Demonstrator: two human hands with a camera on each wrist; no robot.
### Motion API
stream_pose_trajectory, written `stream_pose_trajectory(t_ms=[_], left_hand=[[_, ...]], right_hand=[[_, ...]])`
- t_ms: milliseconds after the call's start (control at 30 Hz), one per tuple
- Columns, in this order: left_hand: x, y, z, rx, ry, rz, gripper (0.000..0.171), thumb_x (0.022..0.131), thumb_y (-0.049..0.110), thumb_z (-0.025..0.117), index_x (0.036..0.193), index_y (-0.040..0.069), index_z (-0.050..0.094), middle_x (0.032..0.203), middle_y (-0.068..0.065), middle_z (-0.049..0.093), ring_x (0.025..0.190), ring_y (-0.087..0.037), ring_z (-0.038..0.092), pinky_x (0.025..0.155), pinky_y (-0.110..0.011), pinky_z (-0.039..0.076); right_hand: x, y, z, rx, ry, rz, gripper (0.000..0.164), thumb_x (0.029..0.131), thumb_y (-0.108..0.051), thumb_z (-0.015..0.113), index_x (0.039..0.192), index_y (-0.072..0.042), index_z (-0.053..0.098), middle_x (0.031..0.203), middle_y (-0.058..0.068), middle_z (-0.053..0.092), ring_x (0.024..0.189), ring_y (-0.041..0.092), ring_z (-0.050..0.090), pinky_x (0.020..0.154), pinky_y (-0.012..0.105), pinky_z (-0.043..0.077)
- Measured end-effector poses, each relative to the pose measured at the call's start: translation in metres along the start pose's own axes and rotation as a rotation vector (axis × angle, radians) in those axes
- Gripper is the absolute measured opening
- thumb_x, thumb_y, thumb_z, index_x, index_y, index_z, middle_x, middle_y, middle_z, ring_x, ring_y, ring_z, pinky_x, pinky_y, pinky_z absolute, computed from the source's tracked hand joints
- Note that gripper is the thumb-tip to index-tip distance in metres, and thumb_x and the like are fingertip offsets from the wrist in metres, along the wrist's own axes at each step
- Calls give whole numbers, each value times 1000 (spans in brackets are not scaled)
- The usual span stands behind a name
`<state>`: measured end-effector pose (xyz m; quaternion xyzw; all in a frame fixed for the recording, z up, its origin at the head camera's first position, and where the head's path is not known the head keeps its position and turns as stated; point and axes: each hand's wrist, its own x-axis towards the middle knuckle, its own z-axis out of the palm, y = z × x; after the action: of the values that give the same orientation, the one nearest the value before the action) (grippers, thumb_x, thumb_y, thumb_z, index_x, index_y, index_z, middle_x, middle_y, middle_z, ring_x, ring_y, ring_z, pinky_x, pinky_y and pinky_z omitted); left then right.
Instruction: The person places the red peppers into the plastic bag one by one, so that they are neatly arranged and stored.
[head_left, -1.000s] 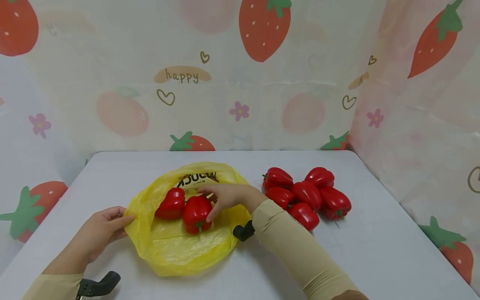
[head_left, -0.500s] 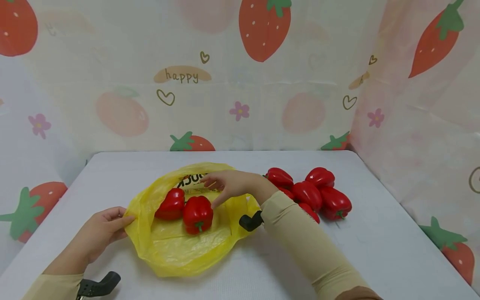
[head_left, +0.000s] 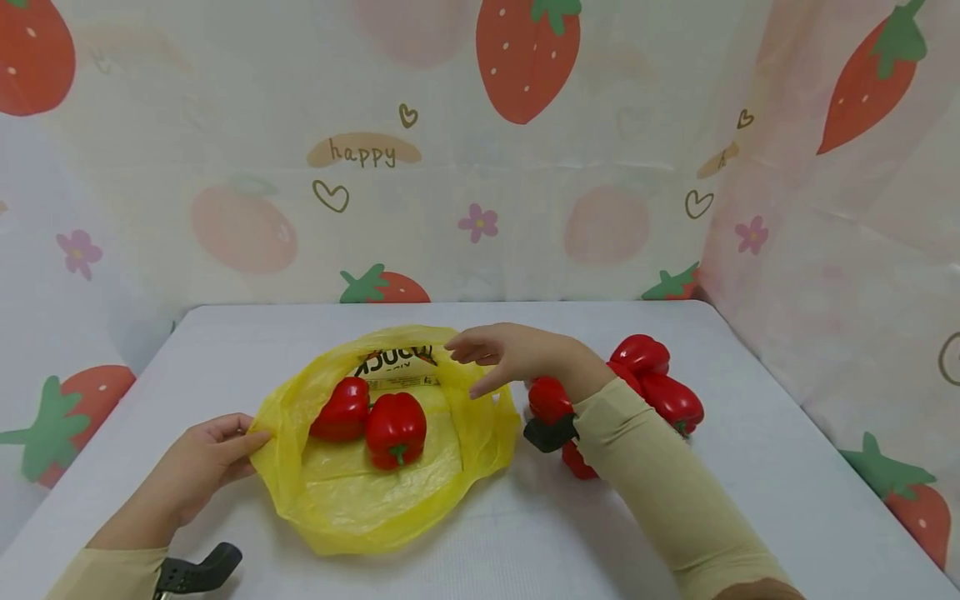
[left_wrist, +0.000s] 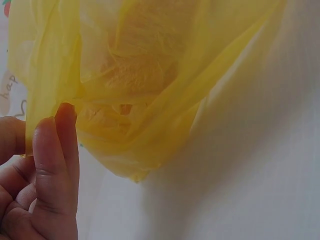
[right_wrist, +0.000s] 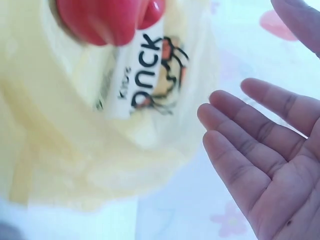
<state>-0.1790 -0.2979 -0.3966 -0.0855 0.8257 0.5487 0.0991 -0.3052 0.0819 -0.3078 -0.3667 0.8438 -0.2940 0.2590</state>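
Observation:
A yellow plastic bag (head_left: 390, 529) lies on the table with its mouth spread wide. Inside it sit two red bell peppers, the left one (head_left: 342, 410) touching the right one (head_left: 396, 429). My left hand (head_left: 210, 458) pinches the bag's left rim between thumb and fingers, as the left wrist view confirms at the yellow film (left_wrist: 135, 90). Over the bag's right edge hovers my right hand (head_left: 525, 358), its fingers extended and nothing in them. The right wrist view shows that palm (right_wrist: 270, 155) bare beside the blurred bag.
To the right, a group of red bell peppers (head_left: 672, 402) lies on the white table (head_left: 750, 517), partly hidden behind my right forearm and its black wrist mount (head_left: 551, 433). A strawberry-printed cloth (head_left: 450, 242) hangs behind the table.
My right hand has come off the right pepper in the bag and moved rightward toward the bag's edge. The left hand keeps its hold on the rim.

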Motion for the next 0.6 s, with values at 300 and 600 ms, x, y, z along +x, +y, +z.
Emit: stream_pose_trajectory(t_ms=[300,600], left_hand=[[0,1,-1,-7,5,1,50,85,41,60,112,0,53,102,-5,60,84,-17,58,76,-26,53],[-1,1,0,-7,3,4,51,85,41,61,113,0,53,101,-5,61,84,-17,58,76,-26,53]], right_hand=[[-49,27,-20,101,130,29,59,78,-22,74,130,-18,47,128,1,51,121,20,47,99,38,40],[-92,63,-36,126,213,73,57,81,-19,70,132,-15,45,131,11,48,124,30,42,100,42,38]])
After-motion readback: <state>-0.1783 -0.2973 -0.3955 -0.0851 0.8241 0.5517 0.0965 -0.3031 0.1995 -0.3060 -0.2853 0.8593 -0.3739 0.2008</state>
